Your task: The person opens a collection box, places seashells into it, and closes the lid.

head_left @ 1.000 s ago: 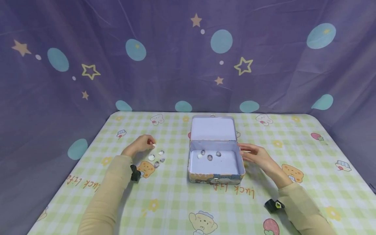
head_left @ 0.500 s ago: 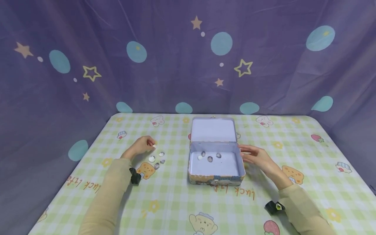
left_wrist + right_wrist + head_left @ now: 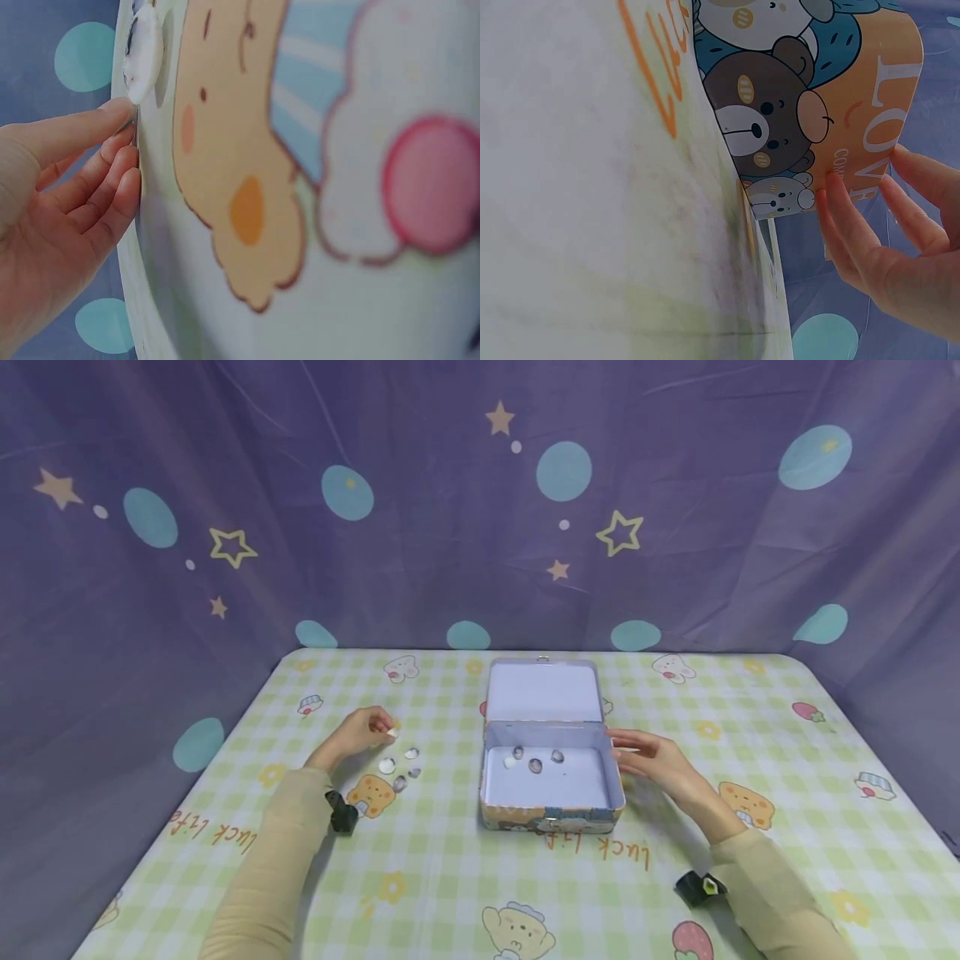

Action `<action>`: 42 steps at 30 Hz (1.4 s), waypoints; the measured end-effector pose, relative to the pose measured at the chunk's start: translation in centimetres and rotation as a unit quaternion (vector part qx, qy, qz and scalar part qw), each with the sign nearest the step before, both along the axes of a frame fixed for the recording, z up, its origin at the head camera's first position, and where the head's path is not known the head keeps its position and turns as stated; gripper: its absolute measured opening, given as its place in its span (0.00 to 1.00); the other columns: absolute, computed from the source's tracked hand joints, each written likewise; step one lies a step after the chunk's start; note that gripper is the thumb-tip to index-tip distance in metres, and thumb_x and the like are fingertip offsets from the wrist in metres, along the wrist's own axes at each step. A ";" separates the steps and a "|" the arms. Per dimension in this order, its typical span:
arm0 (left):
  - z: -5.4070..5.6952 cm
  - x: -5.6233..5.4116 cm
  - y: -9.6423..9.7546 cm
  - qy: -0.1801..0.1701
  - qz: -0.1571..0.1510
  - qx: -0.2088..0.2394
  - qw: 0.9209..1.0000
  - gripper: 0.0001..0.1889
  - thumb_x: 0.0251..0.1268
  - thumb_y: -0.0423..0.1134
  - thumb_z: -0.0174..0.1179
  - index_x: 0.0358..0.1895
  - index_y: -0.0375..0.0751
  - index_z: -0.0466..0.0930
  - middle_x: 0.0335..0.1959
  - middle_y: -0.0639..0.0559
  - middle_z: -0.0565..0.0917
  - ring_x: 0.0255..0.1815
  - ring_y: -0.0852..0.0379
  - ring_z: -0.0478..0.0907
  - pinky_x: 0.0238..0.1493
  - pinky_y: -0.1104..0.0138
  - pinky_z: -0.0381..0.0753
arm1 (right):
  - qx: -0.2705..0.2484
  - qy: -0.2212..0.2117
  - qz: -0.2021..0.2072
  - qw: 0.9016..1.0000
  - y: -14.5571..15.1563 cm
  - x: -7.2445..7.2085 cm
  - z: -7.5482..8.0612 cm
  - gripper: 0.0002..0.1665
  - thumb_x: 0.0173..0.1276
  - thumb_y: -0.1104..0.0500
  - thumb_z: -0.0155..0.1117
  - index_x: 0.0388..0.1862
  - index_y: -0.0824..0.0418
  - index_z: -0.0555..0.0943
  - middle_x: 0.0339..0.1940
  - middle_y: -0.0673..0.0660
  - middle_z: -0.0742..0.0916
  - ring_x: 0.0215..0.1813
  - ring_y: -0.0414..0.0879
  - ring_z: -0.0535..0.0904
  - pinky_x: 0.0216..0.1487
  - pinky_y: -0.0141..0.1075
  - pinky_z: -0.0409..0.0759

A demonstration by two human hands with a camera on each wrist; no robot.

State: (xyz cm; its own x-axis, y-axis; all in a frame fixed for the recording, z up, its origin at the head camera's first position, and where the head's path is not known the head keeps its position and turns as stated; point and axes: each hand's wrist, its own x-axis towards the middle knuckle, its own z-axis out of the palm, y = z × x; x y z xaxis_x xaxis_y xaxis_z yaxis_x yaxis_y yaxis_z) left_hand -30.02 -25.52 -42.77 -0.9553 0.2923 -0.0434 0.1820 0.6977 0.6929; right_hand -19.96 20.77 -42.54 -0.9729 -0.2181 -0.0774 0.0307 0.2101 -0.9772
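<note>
My left hand [image 3: 358, 731] is low over the left part of the table. Its thumb and fingers pinch a small white seashell [image 3: 392, 733], mostly hidden by the fingertips. Several loose shells [image 3: 386, 765] lie just right of that hand, white and purplish-grey; one white shell [image 3: 144, 56] shows large in the left wrist view. A rectangular tin box [image 3: 555, 820] stands mid-table, its lid [image 3: 543, 691] tipped back. Several shells [image 3: 536, 766] lie inside on the box floor. My right hand [image 3: 660, 764] touches the box's right side with extended fingers, by printed bears in the right wrist view.
A green-and-white checked cloth [image 3: 442, 877] with cartoon prints covers the table. Purple curtain [image 3: 420, 568] hangs behind and at the sides. Black wrist cameras sit on both sleeves [image 3: 262, 868]. The box wall stands between the inner shells and the right hand.
The left hand stays almost in place, pinching the white shell. The right hand remains against the box, and the loose shells lie as before. The head view has shifted slightly.
</note>
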 end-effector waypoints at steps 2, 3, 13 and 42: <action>0.1 0.1 -0.1 0.003 0.004 0.003 1.000 0.09 0.49 0.28 0.62 0.33 0.31 0.73 0.27 0.45 0.75 0.28 0.54 0.70 0.30 0.68 0.70 | -0.001 0.001 0.000 1.000 0.0 0.0 0.0 0.33 0.60 0.54 0.60 0.61 0.67 0.66 0.58 0.69 0.71 0.51 0.48 0.75 0.48 0.33 0.75; 0.2 0.1 -0.2 0.007 0.006 0.003 1.000 0.09 0.49 0.28 0.62 0.33 0.31 0.73 0.26 0.45 0.75 0.28 0.55 0.70 0.29 0.68 0.70 | -0.002 0.001 0.000 1.000 0.0 0.0 0.0 0.33 0.60 0.54 0.60 0.60 0.67 0.66 0.58 0.69 0.71 0.51 0.48 0.75 0.48 0.33 0.75; 1.8 1.3 0.3 0.055 -0.019 0.032 0.998 0.08 0.50 0.28 0.61 0.34 0.29 0.74 0.29 0.42 0.77 0.31 0.53 0.72 0.35 0.68 0.71 | 0.000 -0.002 -0.003 1.000 -0.1 0.1 0.1 0.32 0.60 0.54 0.60 0.60 0.67 0.66 0.58 0.69 0.71 0.49 0.44 0.76 0.48 0.33 0.75; 4.7 5.4 8.1 0.095 -0.110 0.051 0.988 0.04 0.53 0.31 0.61 0.30 0.39 0.75 0.25 0.53 0.76 0.28 0.59 0.71 0.32 0.68 0.71 | 0.001 0.004 0.000 1.000 0.0 0.1 0.2 0.33 0.60 0.54 0.60 0.61 0.68 0.65 0.58 0.69 0.71 0.48 0.43 0.76 0.47 0.32 0.75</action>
State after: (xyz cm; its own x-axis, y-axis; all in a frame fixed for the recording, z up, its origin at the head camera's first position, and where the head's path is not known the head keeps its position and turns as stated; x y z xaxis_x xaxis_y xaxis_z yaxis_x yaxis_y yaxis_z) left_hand -24.65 -17.43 -38.11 -0.8561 0.4880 0.1699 0.4548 0.5554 0.6962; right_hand -19.82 20.76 -42.36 -0.9736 -0.2174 -0.0701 0.0230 0.2118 -0.9770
